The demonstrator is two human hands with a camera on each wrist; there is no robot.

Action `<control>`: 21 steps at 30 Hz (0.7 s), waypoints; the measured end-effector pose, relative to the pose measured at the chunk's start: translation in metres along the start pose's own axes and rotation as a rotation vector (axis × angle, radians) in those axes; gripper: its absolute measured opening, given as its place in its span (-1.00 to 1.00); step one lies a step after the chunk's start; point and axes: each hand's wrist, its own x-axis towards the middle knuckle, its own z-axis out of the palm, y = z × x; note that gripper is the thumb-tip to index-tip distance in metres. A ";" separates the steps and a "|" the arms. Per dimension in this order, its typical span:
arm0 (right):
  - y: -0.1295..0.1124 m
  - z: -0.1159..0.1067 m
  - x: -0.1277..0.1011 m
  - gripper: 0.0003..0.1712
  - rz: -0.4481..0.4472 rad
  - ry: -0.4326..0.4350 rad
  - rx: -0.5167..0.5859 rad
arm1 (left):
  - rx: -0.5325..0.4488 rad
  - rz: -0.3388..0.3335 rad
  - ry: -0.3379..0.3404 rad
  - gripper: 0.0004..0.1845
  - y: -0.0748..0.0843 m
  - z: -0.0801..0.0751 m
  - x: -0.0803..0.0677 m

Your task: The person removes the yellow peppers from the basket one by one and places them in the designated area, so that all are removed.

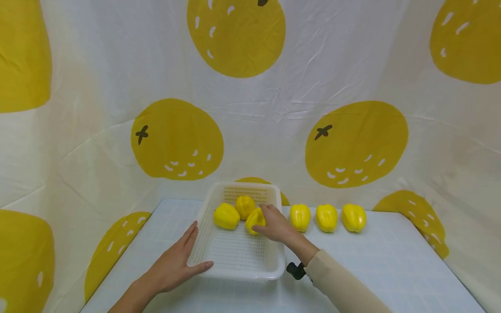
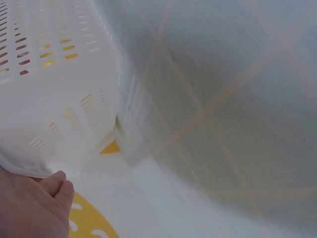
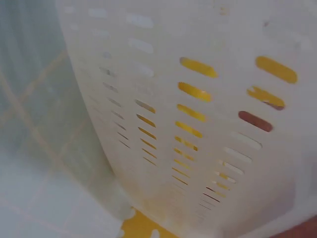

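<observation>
A white perforated plastic basket stands on the table with two yellow bell peppers lying inside. Over its right part, my right hand grips another yellow bell pepper, thumb on the near side and fingers behind. My left hand holds the near-left corner of the basket, thumb over the rim and fingers along the outer wall. In the left wrist view, fingertips show at the rim. Through slots in the basket wall, the right wrist view shows yellow patches.
Right of the basket, three more yellow bell peppers stand in a row on the pale checked table. Behind hangs a white curtain printed with large yellow fruit. A black device sits at the right wrist.
</observation>
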 end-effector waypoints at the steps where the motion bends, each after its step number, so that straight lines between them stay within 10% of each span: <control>1: 0.000 0.002 0.002 -0.11 0.013 0.001 -0.024 | 0.001 0.000 -0.001 0.32 0.000 0.000 0.000; 21: -0.003 0.022 0.017 -0.45 -0.100 -0.137 -0.436 | -0.004 -0.018 -0.020 0.28 0.002 -0.002 0.000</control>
